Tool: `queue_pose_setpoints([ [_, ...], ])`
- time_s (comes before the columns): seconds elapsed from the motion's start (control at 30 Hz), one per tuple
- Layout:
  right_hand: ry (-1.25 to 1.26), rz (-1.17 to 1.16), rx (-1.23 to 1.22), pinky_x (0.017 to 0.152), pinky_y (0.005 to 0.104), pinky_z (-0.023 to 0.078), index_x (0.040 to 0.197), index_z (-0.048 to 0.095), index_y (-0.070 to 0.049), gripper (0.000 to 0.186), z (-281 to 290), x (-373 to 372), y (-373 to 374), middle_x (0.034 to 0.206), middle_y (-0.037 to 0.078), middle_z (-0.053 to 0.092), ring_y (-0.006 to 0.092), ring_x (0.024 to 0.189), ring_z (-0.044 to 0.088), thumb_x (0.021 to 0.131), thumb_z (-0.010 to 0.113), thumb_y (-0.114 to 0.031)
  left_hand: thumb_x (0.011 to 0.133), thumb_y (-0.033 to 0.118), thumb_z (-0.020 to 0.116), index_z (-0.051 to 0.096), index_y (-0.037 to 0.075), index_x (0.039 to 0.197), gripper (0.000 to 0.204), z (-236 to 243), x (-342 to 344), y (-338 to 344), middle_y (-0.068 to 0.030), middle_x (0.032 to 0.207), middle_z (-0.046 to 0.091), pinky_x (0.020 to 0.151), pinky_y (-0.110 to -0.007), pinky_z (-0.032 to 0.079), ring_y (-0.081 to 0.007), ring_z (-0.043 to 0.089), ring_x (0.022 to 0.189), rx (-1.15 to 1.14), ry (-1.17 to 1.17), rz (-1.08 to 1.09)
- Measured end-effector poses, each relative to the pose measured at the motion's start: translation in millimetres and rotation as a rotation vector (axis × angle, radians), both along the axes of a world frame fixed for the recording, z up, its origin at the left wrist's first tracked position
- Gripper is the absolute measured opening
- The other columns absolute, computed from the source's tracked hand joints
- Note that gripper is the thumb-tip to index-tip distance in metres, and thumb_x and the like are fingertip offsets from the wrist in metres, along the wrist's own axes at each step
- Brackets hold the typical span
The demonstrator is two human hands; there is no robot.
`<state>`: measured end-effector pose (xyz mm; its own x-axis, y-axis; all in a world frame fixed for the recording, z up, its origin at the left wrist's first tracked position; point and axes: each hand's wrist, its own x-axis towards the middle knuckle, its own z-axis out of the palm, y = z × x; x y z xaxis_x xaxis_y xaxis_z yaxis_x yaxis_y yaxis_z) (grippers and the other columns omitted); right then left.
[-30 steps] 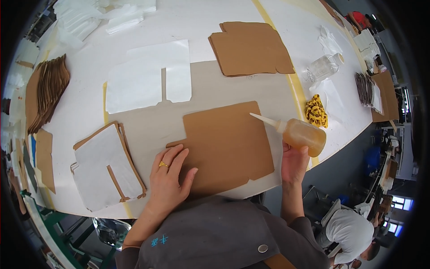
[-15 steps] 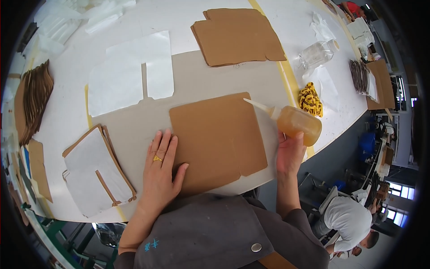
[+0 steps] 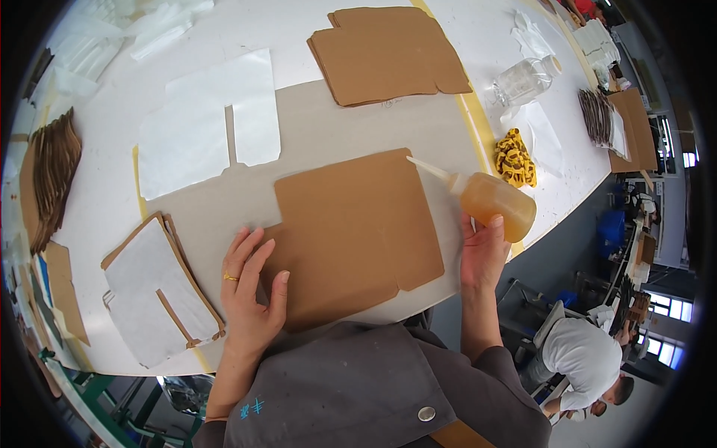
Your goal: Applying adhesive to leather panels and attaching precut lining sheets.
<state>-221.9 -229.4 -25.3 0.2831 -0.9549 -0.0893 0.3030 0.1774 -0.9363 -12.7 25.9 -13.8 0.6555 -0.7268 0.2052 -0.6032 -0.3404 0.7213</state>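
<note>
A flat brown cut piece point(image 3: 355, 231), of leather or board, lies in front of me on the grey mat point(image 3: 299, 112). My right hand point(image 3: 482, 254) grips a squeeze bottle point(image 3: 497, 205) with a long thin nozzle and amber liquid inside. The bottle is tilted on its side, its nozzle tip near the piece's far right corner. My left hand point(image 3: 252, 287), with a ring on one finger, is at the piece's left edge, fingers apart and holding nothing. Whether its fingertips touch the piece or the mat I cannot tell.
White slotted sheets point(image 3: 209, 119) lie far left. A stack of brown pieces point(image 3: 388, 56) is at the back. Nearer left sits another white-topped stack point(image 3: 160, 291). On the right are a yellow patterned cloth point(image 3: 515, 158) and a clear bottle point(image 3: 526, 81). Another person point(image 3: 582, 355) sits beyond the table.
My left hand has slid left and nearer me, uncovering the piece's notched left edge. The right hand still holds the bottle in nearly the same place. The whole view has shifted slightly.
</note>
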Motion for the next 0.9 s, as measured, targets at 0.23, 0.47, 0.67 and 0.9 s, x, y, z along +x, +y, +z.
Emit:
queue_pose_setpoints([
  [0.23, 0.067, -0.078, -0.027, 0.100, 0.0391, 0.050, 0.138, 0.043, -0.009, 0.056, 5.9, 5.0, 2.5, 0.133, 0.007, 0.055, 0.0215, 0.118, 0.057, 0.093, 0.068, -0.029, 0.085, -0.001, 0.061, 0.063, 0.000, 0.114, 0.029, 2.7, 1.5, -0.5, -0.0147, 0.128, 0.058, 0.105, -0.044, 0.041, -0.0355, 0.051, 0.127, -0.071, 0.005, -0.012],
  [0.47, 0.074, -0.121, 0.010, 0.095, 0.0368, 0.053, 0.138, 0.041, -0.008, 0.054, 13.4, 15.2, 4.3, 0.131, 0.007, 0.053, 0.0200, 0.118, 0.057, 0.093, 0.068, -0.021, 0.084, -0.001, 0.062, 0.064, 0.001, 0.111, 0.027, 3.8, 3.2, -0.3, -0.0141, 0.124, 0.060, 0.102, -0.043, 0.044, -0.0351, 0.054, 0.123, -0.113, 0.007, 0.009],
  [0.67, 0.130, -0.107, 0.000, 0.102, 0.0397, 0.049, 0.139, 0.042, -0.008, 0.056, 13.3, 20.0, 5.3, 0.134, 0.008, 0.054, 0.0216, 0.121, 0.056, 0.093, 0.068, -0.027, 0.082, 0.000, 0.064, 0.065, 0.001, 0.109, 0.027, 4.0, 3.2, 0.9, -0.0136, 0.122, 0.061, 0.099, -0.042, 0.046, -0.0352, 0.055, 0.120, -0.131, -0.006, 0.008],
  [0.9, 0.134, -0.108, -0.009, 0.100, 0.0385, 0.051, 0.138, 0.042, -0.007, 0.055, 14.2, 23.0, 5.7, 0.133, 0.008, 0.055, 0.0211, 0.119, 0.057, 0.093, 0.067, -0.026, 0.082, 0.000, 0.064, 0.065, 0.002, 0.109, 0.027, 3.5, 3.7, 2.8, -0.0134, 0.121, 0.061, 0.098, -0.042, 0.046, -0.0354, 0.056, 0.119, -0.139, -0.010, 0.010],
])
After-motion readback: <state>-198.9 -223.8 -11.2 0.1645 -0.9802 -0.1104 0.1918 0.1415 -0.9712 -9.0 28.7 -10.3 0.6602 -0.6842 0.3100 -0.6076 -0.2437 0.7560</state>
